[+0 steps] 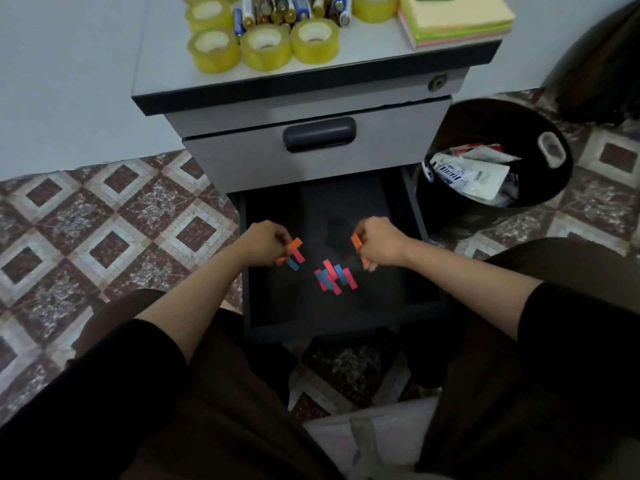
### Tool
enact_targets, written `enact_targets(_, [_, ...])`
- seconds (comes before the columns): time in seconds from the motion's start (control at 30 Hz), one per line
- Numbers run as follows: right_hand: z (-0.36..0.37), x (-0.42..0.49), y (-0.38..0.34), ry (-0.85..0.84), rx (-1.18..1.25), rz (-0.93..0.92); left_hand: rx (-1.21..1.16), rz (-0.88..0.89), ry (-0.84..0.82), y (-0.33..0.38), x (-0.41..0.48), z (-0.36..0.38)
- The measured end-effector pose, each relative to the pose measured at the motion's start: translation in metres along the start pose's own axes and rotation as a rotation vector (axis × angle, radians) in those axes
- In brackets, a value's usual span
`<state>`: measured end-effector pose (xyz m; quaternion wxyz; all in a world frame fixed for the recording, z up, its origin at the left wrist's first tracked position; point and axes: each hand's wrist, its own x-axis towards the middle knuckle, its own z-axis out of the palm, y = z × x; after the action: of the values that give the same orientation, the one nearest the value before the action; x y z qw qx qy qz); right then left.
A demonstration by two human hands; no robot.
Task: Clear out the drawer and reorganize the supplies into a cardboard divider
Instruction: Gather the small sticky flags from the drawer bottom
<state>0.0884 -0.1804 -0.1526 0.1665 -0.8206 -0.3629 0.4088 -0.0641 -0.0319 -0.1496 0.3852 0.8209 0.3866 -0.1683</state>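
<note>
Head view: the lower drawer [381, 306] of a grey cabinet [374, 46] is pulled out toward the person, dark inside; the left hand [265, 245] is over its left part, fingers curled and pinching a bunch of strips [294, 249], orange, pink and blue; the right hand [381, 242] is over the right part, fingers curled tight round orange strips [356, 241] that poke out above and below the fist; between the hands and a little nearer, a heap of strips [334, 277], pink and blue, lies on the drawer floor, apart from both hands; the closed upper drawer [242, 157] overhangs the open one's far end; on the cabinet top stand tape rolls [265, 46], batteries [294, 8] and a stack of paper pads [457, 19]; a black bin [450, 209] holding wrappers sits just right of the cabinet; a white bag [381, 438] lies near, between the knees, on the tiled floor [104, 209].
</note>
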Motion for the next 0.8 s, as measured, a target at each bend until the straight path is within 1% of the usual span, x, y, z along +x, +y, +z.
enact_targets(0.07, [-0.012,-0.009,0.000,0.024,0.093,0.005,-0.044,0.030,0.017,0.007,-0.009,0.000])
enact_targets(0.2, [-0.041,-0.024,-0.004,0.091,0.049,-0.051,-0.191,0.111,0.033,0.025,-0.019,0.002])
enact_targets(0.27, [-0.050,-0.026,-0.002,0.113,0.081,-0.059,-0.243,0.124,0.026,0.030,-0.022,0.003])
enact_targets(0.33, [-0.050,-0.024,0.004,0.094,0.121,-0.018,-0.268,0.122,0.016,0.031,-0.022,0.004])
enact_targets(0.47, [-0.041,-0.016,0.013,0.066,0.076,0.072,-0.264,0.115,0.018,0.031,-0.016,0.004])
enact_targets(0.57, [-0.046,-0.012,0.006,0.041,0.055,0.059,-0.238,0.109,0.010,0.031,-0.006,0.006])
enact_targets(0.8, [-0.053,-0.003,-0.008,0.060,0.234,-0.011,-0.351,0.136,0.016,0.052,0.004,0.011])
